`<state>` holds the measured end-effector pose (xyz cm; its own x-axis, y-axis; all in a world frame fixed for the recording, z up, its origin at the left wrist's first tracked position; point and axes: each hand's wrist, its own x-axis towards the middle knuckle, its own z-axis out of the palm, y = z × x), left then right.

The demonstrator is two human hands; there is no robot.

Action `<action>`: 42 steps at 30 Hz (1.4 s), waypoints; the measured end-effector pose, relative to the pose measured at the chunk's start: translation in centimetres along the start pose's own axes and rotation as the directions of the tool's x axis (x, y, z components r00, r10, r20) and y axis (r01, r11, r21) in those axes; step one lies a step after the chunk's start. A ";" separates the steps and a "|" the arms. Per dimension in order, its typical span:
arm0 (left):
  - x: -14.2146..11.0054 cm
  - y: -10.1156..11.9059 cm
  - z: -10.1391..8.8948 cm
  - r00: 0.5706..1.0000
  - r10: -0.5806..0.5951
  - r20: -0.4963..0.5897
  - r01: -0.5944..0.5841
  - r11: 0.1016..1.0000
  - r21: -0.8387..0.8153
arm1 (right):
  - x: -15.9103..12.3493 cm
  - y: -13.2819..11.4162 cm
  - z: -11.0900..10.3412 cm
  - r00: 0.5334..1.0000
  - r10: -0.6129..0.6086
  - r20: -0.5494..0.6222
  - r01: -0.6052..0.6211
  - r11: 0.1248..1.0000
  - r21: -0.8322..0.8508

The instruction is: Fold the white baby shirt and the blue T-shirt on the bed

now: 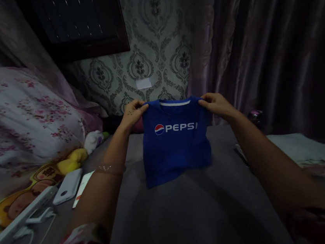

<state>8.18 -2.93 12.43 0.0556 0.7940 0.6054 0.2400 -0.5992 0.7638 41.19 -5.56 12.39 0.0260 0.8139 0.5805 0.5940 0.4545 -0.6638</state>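
We hold a blue PEPSI shirt spread by its two shoulders.

From the left, we see a white power strip with plugs in it, a white rounded device just beside it, then a yellow plush toy and a white plush toy; our left hand has its grip pinched on one shoulder of the shirt, which hangs print toward us, in front of the patterned wall, and we cannot tell whether its hem touches the grey surface; our right hand has its grip pinched on the other shoulder; farther right lies a pale folded cloth.
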 end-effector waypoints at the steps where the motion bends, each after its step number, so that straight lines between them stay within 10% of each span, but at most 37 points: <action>1: 0.2 -0.4 0.1 1.000 0.010 -0.028 -0.010 0.999 0.032 | 0.3 0.5 0.4 0.998 -0.029 -0.048 0.026 0.998 -0.062; 8: 0.2 -1.4 1.5 0.988 0.042 -0.145 -0.015 0.983 0.183 | 0.8 1.5 1.9 0.988 -0.084 -0.129 0.026 0.917 -0.399; 21: -3.3 2.0 1.9 0.891 0.378 -0.250 -0.180 0.802 0.569 | -2.6 -2.1 3.6 0.866 -0.211 -0.454 -0.004 0.904 -0.428; 31: -8.8 7.9 -1.9 0.785 0.568 -0.245 -0.246 0.650 0.719 | -8.1 -7.5 -1.1 0.845 -0.426 -0.324 0.137 0.757 -0.639; 42: -11.4 14.5 -6.7 0.774 0.590 -0.228 -0.301 0.660 0.688 | -10.3 -13.6 -4.7 0.832 -0.511 -0.216 0.317 0.756 -0.572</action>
<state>4.55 -21.40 18.09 -0.0359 0.2377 0.9707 0.8088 -0.5636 0.1680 36.67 -21.78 17.66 -0.1088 0.3666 0.9240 0.9177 0.3942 -0.0483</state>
